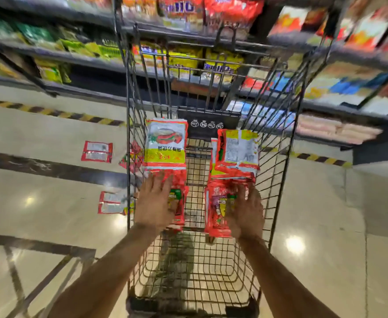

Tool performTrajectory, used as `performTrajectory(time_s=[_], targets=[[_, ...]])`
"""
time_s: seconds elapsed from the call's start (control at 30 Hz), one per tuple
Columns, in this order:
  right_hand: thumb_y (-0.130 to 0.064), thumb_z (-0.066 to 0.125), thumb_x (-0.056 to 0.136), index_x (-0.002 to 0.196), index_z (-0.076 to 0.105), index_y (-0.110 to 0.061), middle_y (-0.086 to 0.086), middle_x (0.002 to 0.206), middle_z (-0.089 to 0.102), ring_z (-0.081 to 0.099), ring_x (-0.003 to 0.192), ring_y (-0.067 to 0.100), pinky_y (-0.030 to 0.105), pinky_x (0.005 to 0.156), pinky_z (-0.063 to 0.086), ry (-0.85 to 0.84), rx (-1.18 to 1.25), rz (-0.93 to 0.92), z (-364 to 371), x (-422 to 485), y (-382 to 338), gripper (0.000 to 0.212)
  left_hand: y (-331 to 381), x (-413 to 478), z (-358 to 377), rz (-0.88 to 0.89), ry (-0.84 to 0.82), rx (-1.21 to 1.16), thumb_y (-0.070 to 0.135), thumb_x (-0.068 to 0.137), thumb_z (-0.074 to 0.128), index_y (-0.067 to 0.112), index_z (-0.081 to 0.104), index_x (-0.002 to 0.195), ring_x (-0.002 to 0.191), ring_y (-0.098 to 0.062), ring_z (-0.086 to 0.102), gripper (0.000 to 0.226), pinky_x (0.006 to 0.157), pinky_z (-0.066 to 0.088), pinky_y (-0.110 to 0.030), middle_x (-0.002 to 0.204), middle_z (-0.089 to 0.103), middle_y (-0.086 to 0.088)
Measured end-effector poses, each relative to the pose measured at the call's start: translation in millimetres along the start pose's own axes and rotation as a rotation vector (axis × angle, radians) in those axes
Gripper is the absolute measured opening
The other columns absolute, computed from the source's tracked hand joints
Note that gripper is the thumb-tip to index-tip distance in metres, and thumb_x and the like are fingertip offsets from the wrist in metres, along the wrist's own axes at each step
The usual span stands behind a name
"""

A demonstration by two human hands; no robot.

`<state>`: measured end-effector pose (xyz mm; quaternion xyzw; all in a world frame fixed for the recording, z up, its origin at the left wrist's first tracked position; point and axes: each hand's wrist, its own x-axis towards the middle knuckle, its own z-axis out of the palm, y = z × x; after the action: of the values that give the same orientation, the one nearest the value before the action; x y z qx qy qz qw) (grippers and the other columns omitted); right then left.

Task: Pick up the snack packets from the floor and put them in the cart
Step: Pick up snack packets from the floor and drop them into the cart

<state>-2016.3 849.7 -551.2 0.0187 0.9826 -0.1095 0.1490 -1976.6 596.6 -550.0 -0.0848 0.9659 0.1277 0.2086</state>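
A black wire cart (278,161) stands in front of me with red snack packets in two rows inside. My left hand (154,203) lies flat, fingers spread, on a red packet (179,203) in the left row, below a packet with a yellow band (166,145). My right hand (245,212) rests on a red packet (217,210) in the right row, below another packet (237,150). Two red-edged packets lie on the floor left of the cart, one farther (97,151) and one nearer (111,202). More red packets (132,159) show through the cart's left wall.
Shelves (326,106) full of packaged goods run behind the cart. Yellow-black hazard tape (50,111) marks the floor along them. The glossy tiled floor (314,226) spreads on both sides. A dark metal frame (39,260) sits at lower left.
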Motion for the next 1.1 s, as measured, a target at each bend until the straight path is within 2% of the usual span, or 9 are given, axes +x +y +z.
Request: performTrajectory(time_s=[0.07, 0.13, 0.3, 0.37, 0.5, 0.67, 0.77, 0.97, 1.1], targets=[[-0.047, 0.065, 0.089, 0.148, 0.042, -0.015, 0.018, 0.148, 0.047, 0.046, 0.133, 0.038, 0.051, 0.103, 0.048, 0.028, -0.032, -0.039, -29, -21, -8, 0.071, 10, -23, -31, 0.056, 0.039, 0.063, 0.051, 0.090, 0.051, 0.019, 0.030, 0.159, 0.150, -0.042, 0.026, 0.080, 0.121, 0.029, -0.058, 0.161, 0.035, -0.017], [-0.057, 0.058, 0.090, 0.152, 0.042, -0.014, 0.022, 0.154, 0.044, 0.043, 0.140, 0.043, 0.054, 0.109, 0.044, 0.043, -0.085, -0.085, -54, -44, -16, 0.076, 13, -50, -59, 0.073, 0.070, 0.102, 0.058, 0.092, 0.049, 0.026, 0.019, 0.162, 0.155, -0.038, 0.015, 0.083, 0.124, 0.020, -0.057, 0.168, 0.022, -0.010], [-0.058, 0.067, 0.086, 0.149, 0.049, -0.018, 0.019, 0.152, 0.047, 0.044, 0.141, 0.042, 0.053, 0.111, 0.043, 0.143, -0.079, -0.220, -125, -115, -47, 0.076, 3, -139, -128, 0.030, 0.216, 0.111, 0.067, 0.091, 0.048, 0.032, 0.017, 0.161, 0.157, -0.033, 0.012, 0.084, 0.126, 0.015, -0.057, 0.171, 0.016, -0.005], [-0.061, 0.063, 0.088, 0.152, 0.043, -0.022, 0.018, 0.157, 0.041, 0.036, 0.146, 0.040, 0.053, 0.117, 0.036, 0.178, -0.097, -0.266, -152, -143, -63, 0.078, -5, -175, -152, 0.012, 0.277, 0.131, 0.070, 0.092, 0.044, 0.034, 0.017, 0.161, 0.158, -0.031, 0.011, 0.083, 0.126, 0.014, -0.056, 0.171, 0.016, -0.003], [-0.068, 0.050, 0.095, 0.161, 0.024, -0.026, 0.014, 0.169, 0.020, 0.014, 0.157, 0.036, 0.053, 0.124, 0.021, 0.142, -0.122, -0.320, -197, -197, -98, 0.082, -32, -241, -193, -0.031, 0.365, 0.158, 0.075, 0.090, 0.041, 0.037, 0.018, 0.161, 0.157, -0.030, 0.012, 0.084, 0.126, 0.015, -0.054, 0.171, 0.015, -0.001], [-0.072, 0.047, 0.094, 0.163, 0.020, -0.026, 0.014, 0.170, 0.019, 0.013, 0.157, 0.037, 0.055, 0.124, 0.022, 0.179, -0.169, -0.405, -232, -251, -146, 0.087, -72, -306, -239, -0.109, 0.441, 0.202, 0.074, 0.092, 0.043, 0.036, 0.014, 0.162, 0.157, -0.030, 0.011, 0.085, 0.125, 0.015, -0.054, 0.172, 0.012, 0.000], [-0.072, 0.048, 0.093, 0.160, 0.024, -0.026, 0.015, 0.167, 0.024, 0.019, 0.155, 0.037, 0.055, 0.122, 0.029, 0.223, -0.193, -0.463, -240, -272, -176, 0.085, -102, -332, -256, -0.139, 0.475, 0.223, 0.076, 0.092, 0.041, 0.038, 0.013, 0.162, 0.157, -0.030, 0.013, 0.084, 0.125, 0.017, -0.055, 0.172, 0.014, -0.001], [-0.074, 0.050, 0.089, 0.158, 0.029, -0.029, 0.012, 0.164, 0.031, 0.025, 0.151, 0.036, 0.054, 0.117, 0.035, 0.234, -0.203, -0.483, -229, -291, -245, 0.085, -185, -358, -271, -0.187, 0.499, 0.217, 0.075, 0.092, 0.042, 0.038, 0.012, 0.161, 0.156, -0.030, 0.015, 0.084, 0.124, 0.020, -0.055, 0.171, 0.016, 0.000], [-0.071, 0.054, 0.089, 0.157, 0.033, -0.028, 0.012, 0.163, 0.033, 0.027, 0.151, 0.037, 0.054, 0.117, 0.035, 0.220, -0.214, -0.480, -208, -294, -308, 0.083, -259, -360, -279, -0.220, 0.506, 0.211, 0.075, 0.090, 0.045, 0.038, 0.018, 0.159, 0.155, -0.029, 0.020, 0.083, 0.123, 0.020, -0.054, 0.170, 0.021, 0.000]])
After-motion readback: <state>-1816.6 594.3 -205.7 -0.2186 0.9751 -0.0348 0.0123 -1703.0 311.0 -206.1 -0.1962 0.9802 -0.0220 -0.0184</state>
